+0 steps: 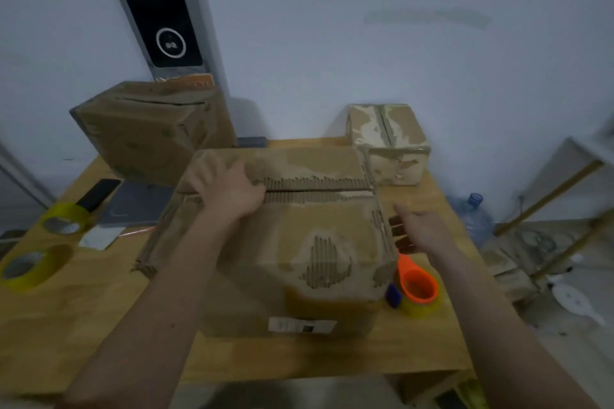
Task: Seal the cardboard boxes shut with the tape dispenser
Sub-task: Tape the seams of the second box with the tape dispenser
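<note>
Centrally on the counter (83, 325) sits a worn box (299, 229), flaps closed along a seam. Left hand (226, 189) presses flat, fingers spread, on its top at 10 o'clock. Right hand (418, 229) hovers open at its 3 o'clock edge, above the orange tape dispenser (415, 285).

No text could be read anywhere. A white rectangular label (301, 324) stood on the near side of the large worn brown cardboard box (299, 242), well below the fingers of the left hand (229, 189) that pressed its top flaps; its dark print was too blurred to make out.
</note>
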